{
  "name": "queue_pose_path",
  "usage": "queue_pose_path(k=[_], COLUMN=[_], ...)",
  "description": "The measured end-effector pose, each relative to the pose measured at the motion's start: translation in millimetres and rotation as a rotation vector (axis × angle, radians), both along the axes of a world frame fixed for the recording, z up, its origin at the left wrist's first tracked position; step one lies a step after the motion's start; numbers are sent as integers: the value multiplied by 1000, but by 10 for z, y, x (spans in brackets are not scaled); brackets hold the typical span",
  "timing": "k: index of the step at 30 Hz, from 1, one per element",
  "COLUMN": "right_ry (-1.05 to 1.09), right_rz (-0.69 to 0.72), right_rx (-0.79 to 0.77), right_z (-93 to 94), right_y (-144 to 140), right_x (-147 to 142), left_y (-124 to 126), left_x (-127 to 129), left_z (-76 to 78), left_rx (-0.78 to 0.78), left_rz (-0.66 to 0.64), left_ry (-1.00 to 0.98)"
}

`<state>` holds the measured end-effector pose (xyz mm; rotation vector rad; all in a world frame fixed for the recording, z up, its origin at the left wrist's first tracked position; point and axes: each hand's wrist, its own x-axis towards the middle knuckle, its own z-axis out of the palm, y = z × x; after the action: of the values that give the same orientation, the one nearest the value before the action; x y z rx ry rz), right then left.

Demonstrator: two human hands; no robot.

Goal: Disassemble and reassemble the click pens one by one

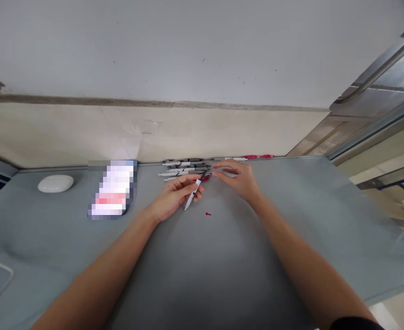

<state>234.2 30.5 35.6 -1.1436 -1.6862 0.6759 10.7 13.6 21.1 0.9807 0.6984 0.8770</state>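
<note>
In my left hand (176, 195) is a white pen (192, 195) with a dark front part, tilted with its upper end pointing away to the right. The fingers are closed around its barrel. My right hand (238, 176) is beside the pen's far end, thumb and forefinger drawn close together. Whatever lies between those fingertips is too small to make out. Behind both hands a group of white and grey pens (179, 172) lies along the wall. Something red shows partly under my left fingers.
A red pen (259, 156) lies by the wall on the right. A small red piece (207, 213) is on the grey table (202, 275) in front of my hands. Leftward are a blurred-out phone (112, 190) and a white rounded object (56, 183). The wall (202, 133) bounds the back.
</note>
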Motion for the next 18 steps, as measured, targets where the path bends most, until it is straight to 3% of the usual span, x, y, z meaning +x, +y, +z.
queue_pose_path(k=[4, 8, 18], right_ry=[481, 800, 913], right_rz=[45, 76, 17], right_rx=[-234, -333, -386], right_z=[25, -42, -169], right_y=[-214, -311, -330], right_x=[-197, -312, -306], left_y=[-3, -1, -24], left_x=[5, 6, -5], left_z=[10, -8, -8], left_rx=[54, 117, 259], left_rz=[-2, -14, -32], left_ry=[13, 42, 220])
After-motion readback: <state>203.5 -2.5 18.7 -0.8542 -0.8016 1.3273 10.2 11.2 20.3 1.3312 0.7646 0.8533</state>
